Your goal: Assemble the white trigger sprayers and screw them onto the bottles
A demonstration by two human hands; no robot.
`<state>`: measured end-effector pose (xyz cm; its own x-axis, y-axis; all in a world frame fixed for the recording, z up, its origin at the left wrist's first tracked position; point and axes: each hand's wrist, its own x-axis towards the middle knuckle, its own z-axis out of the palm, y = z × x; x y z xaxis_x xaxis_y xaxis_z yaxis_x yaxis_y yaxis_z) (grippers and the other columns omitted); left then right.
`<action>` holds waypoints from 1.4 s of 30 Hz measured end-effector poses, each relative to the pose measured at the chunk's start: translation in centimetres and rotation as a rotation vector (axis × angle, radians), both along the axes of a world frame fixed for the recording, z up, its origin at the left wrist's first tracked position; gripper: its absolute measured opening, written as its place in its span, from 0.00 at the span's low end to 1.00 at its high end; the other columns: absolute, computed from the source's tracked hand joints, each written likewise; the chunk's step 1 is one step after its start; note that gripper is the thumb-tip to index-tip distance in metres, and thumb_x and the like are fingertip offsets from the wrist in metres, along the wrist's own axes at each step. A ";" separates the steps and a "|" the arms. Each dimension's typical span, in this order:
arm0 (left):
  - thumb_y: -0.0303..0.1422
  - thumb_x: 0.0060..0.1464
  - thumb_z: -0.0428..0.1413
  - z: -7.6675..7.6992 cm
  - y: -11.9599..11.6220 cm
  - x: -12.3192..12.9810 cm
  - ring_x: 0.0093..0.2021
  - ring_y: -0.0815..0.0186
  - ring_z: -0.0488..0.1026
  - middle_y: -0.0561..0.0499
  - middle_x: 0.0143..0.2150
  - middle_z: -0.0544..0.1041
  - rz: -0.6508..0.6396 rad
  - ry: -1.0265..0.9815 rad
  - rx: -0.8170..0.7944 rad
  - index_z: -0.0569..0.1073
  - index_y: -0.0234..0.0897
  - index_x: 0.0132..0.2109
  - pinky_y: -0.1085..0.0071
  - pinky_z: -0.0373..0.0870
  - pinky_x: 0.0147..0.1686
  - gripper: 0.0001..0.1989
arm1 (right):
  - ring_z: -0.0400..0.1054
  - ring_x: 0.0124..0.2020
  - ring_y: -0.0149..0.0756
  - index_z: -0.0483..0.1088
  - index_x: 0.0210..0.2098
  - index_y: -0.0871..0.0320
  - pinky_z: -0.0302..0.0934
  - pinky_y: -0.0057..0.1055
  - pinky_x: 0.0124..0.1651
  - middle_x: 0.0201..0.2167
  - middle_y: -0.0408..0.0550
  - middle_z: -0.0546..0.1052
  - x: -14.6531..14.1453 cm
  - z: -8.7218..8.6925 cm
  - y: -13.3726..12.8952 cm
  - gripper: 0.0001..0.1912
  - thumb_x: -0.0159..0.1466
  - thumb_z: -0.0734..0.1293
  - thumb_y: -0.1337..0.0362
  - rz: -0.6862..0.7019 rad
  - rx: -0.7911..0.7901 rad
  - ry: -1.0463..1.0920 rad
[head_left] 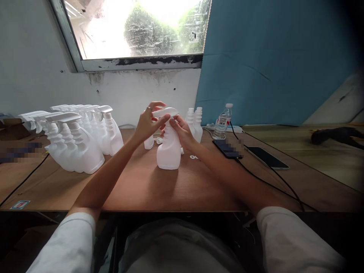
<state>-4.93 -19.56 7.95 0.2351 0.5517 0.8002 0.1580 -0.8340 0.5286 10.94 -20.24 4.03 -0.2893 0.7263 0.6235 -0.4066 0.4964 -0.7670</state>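
Head view: our left grip (146,123) is closed on a white spray head (170,112), our right grip (184,132) clamped around the neck of the upright bottle (168,153) at mid-bench (136,189). That head sits on the neck; how tight, we cannot tell. At our left, the clustered bottles (88,155) already wear heads, so they look done; two headless bottles (198,129) behind our right grip seem left to do.

This looks like a small, makeshift workshop: a bare wooden worktable (125,193) holds clustered white trigger-spray bottles (92,151) beneath a grimy window (159,34) and stained wall (122,91).
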 end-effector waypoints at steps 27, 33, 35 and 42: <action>0.36 0.52 0.60 4.8 -0.6 -1.2 0.25 0.71 0.69 0.49 0.33 0.77 -0.041 0.342 -0.059 0.79 0.37 0.43 0.72 0.65 0.26 0.12 | 0.71 0.29 0.33 0.61 0.41 0.52 0.69 0.33 0.34 0.30 0.41 0.75 -0.4 -0.6 0.0 0.19 0.59 0.72 0.53 -0.003 0.028 -0.013; 0.36 0.52 0.60 4.8 -0.7 -1.3 0.25 0.72 0.70 0.49 0.33 0.77 -0.063 0.342 -0.061 0.78 0.35 0.41 0.73 0.67 0.26 0.11 | 0.70 0.27 0.31 0.65 0.40 0.55 0.69 0.32 0.32 0.28 0.42 0.74 -0.7 0.0 -0.4 0.21 0.57 0.72 0.48 -0.063 -0.024 -0.063; 0.36 0.52 0.60 4.8 -0.7 -1.2 0.25 0.72 0.70 0.48 0.35 0.78 -0.077 0.341 -0.053 0.78 0.35 0.39 0.73 0.67 0.26 0.10 | 0.68 0.25 0.30 0.66 0.39 0.56 0.67 0.30 0.29 0.26 0.40 0.72 -0.8 0.2 -0.7 0.21 0.56 0.74 0.50 -0.118 -0.015 -0.089; 0.34 0.51 0.60 4.9 -1.1 -1.0 0.26 0.73 0.70 0.45 0.44 0.79 -0.101 0.324 -0.087 0.76 0.34 0.35 0.73 0.67 0.26 0.07 | 0.67 0.24 0.30 0.67 0.35 0.57 0.66 0.30 0.29 0.24 0.42 0.72 -1.0 0.3 -1.2 0.19 0.56 0.73 0.50 -0.193 0.006 -0.103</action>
<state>-5.95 -20.62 12.81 0.5264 0.5756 0.6258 0.2484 -0.8080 0.5343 9.91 -21.44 4.35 -0.2076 0.7707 0.6024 -0.2229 0.5624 -0.7963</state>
